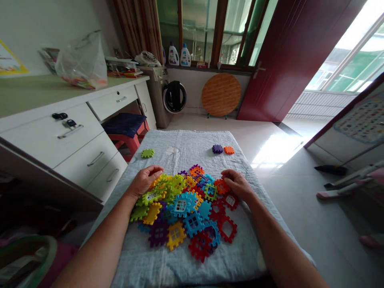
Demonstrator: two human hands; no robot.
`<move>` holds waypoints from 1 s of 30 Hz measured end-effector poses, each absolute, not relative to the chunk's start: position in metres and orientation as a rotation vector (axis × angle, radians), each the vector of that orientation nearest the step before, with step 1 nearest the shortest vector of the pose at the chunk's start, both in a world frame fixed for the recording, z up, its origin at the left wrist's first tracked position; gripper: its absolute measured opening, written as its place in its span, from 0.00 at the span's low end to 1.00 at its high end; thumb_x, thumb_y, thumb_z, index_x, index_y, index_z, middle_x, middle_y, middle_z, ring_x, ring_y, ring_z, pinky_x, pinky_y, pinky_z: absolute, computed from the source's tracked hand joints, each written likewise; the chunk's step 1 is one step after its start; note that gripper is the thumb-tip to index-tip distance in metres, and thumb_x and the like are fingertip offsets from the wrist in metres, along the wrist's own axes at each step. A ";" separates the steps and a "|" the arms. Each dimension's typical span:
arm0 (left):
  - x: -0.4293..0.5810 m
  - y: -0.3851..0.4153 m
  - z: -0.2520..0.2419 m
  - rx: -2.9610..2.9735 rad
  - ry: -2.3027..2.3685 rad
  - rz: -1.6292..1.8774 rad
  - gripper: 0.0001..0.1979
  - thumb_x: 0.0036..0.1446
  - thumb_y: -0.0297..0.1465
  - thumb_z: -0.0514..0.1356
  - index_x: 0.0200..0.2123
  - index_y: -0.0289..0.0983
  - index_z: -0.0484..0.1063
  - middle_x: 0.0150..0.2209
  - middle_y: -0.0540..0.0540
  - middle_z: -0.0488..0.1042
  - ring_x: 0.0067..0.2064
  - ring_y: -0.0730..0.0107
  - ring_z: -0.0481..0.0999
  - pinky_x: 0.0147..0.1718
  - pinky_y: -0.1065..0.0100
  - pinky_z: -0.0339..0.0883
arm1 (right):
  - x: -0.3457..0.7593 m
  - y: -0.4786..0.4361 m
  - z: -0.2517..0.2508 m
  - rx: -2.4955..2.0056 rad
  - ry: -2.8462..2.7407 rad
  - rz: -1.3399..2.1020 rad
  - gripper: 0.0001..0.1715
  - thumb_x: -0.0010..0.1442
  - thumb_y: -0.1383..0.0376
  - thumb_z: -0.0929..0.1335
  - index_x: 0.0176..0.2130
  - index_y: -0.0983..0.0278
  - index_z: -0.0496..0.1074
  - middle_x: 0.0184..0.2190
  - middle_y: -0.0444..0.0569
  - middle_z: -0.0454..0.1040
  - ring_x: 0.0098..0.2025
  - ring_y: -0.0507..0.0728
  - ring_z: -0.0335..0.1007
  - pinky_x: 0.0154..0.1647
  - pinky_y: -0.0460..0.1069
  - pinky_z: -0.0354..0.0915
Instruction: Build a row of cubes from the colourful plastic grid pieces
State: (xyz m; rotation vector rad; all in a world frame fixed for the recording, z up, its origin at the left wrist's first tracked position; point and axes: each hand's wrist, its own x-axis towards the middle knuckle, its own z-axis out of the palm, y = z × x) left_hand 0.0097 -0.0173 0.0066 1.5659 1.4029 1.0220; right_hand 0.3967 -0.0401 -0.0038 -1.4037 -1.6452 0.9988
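A heap of plastic interlocking building blocks [181, 205] with notched edges lies on a cloth-covered table, in green, yellow, blue, purple, red and orange. At the heap's left side is my left hand [145, 181], its fingers curled together beside the yellow and green pieces; what they hold, if anything, is hidden. On the right, my right hand [237, 183] has its bent fingers and thumb at the edge of an orange-red block [221, 186]. Several pieces have window-like grids, such as a blue window block [181, 205]. A red block [228, 229] with a round opening lies nearer me.
Apart from the heap lie a green block [148, 153] at far left, and a purple block [217, 149] beside an orange block [229, 150] at far right. A white drawer desk [75, 134], a red stool [127, 140] and a washing machine [159, 96] stand leftward.
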 end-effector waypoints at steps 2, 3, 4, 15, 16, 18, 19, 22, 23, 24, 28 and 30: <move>0.011 -0.018 0.009 1.565 1.412 1.018 0.20 0.48 0.46 0.62 0.37 0.36 0.75 0.35 0.45 0.77 0.38 0.61 0.75 0.40 0.64 0.68 | 0.397 -0.040 -0.004 -1.408 -1.653 1.002 0.16 0.52 0.63 0.65 0.42 0.64 0.70 0.32 0.45 0.73 0.31 0.52 0.68 0.32 0.47 0.65; 0.011 -0.018 0.009 1.563 1.417 1.015 0.21 0.47 0.47 0.62 0.37 0.36 0.75 0.35 0.46 0.77 0.38 0.61 0.75 0.40 0.64 0.68 | 0.397 -0.039 -0.005 -1.410 -1.659 1.002 0.16 0.52 0.63 0.65 0.42 0.64 0.70 0.32 0.45 0.73 0.31 0.52 0.68 0.32 0.47 0.65; 0.012 -0.018 0.010 1.562 1.423 1.011 0.21 0.47 0.47 0.62 0.37 0.36 0.75 0.34 0.46 0.77 0.37 0.61 0.75 0.40 0.64 0.68 | 0.397 -0.039 -0.005 -1.408 -1.665 1.003 0.16 0.52 0.63 0.65 0.42 0.64 0.70 0.32 0.45 0.73 0.31 0.52 0.68 0.33 0.47 0.65; 0.012 -0.018 0.010 1.557 1.433 1.024 0.21 0.46 0.47 0.63 0.36 0.37 0.76 0.34 0.45 0.78 0.37 0.60 0.75 0.40 0.64 0.69 | 0.397 -0.037 -0.006 -1.415 -1.731 0.965 0.15 0.53 0.63 0.64 0.41 0.64 0.71 0.31 0.45 0.74 0.29 0.51 0.67 0.30 0.46 0.64; 0.012 -0.018 0.010 1.562 1.432 1.024 0.21 0.46 0.47 0.63 0.37 0.37 0.76 0.35 0.46 0.78 0.38 0.60 0.75 0.40 0.64 0.69 | 0.397 -0.037 -0.006 -1.417 -1.734 0.961 0.15 0.53 0.63 0.64 0.41 0.64 0.71 0.31 0.45 0.74 0.29 0.51 0.67 0.30 0.46 0.63; 0.011 -0.017 0.009 1.572 1.428 1.017 0.20 0.47 0.46 0.62 0.37 0.37 0.75 0.35 0.46 0.78 0.38 0.61 0.75 0.41 0.64 0.69 | 0.397 -0.037 -0.005 -1.423 -1.741 0.950 0.15 0.53 0.63 0.64 0.41 0.63 0.71 0.31 0.44 0.73 0.29 0.51 0.67 0.29 0.46 0.63; 0.011 -0.017 0.009 1.574 1.425 1.014 0.20 0.48 0.46 0.62 0.37 0.37 0.75 0.35 0.46 0.78 0.38 0.61 0.75 0.41 0.64 0.68 | 0.396 -0.037 -0.004 -1.426 -1.744 0.946 0.15 0.53 0.63 0.64 0.41 0.63 0.71 0.30 0.44 0.73 0.29 0.51 0.66 0.29 0.45 0.63; 0.011 -0.017 0.008 1.568 1.418 1.019 0.20 0.47 0.46 0.62 0.37 0.37 0.75 0.35 0.45 0.78 0.39 0.60 0.75 0.41 0.63 0.68 | 0.396 -0.038 -0.002 -1.432 -1.747 0.940 0.15 0.53 0.63 0.64 0.41 0.63 0.72 0.30 0.45 0.73 0.29 0.51 0.66 0.29 0.46 0.63; 0.011 -0.017 0.008 1.561 1.417 1.021 0.20 0.47 0.46 0.63 0.37 0.37 0.75 0.35 0.45 0.78 0.39 0.60 0.75 0.41 0.63 0.69 | 0.395 -0.038 -0.002 -1.431 -1.746 0.942 0.15 0.53 0.63 0.64 0.41 0.64 0.72 0.30 0.45 0.73 0.29 0.51 0.67 0.30 0.46 0.63; 0.011 -0.016 0.008 1.553 1.415 1.021 0.20 0.47 0.46 0.63 0.37 0.37 0.75 0.35 0.45 0.78 0.39 0.60 0.75 0.41 0.63 0.69 | 0.395 -0.038 -0.002 -1.429 -1.743 0.946 0.15 0.53 0.63 0.65 0.41 0.64 0.72 0.30 0.45 0.73 0.30 0.52 0.67 0.30 0.46 0.63; 0.009 -0.016 0.005 1.531 1.411 1.019 0.21 0.47 0.46 0.63 0.37 0.36 0.75 0.35 0.45 0.77 0.38 0.61 0.76 0.40 0.64 0.69 | 0.395 -0.039 0.000 -1.422 -1.691 0.962 0.15 0.53 0.63 0.65 0.41 0.64 0.71 0.31 0.45 0.73 0.31 0.52 0.68 0.31 0.46 0.64; 0.008 -0.015 0.003 1.531 1.406 1.022 0.20 0.47 0.46 0.63 0.37 0.37 0.75 0.36 0.46 0.78 0.38 0.62 0.76 0.40 0.65 0.69 | 0.396 -0.041 0.004 -1.444 -1.693 0.924 0.15 0.53 0.63 0.64 0.41 0.63 0.71 0.32 0.45 0.73 0.31 0.52 0.67 0.32 0.47 0.64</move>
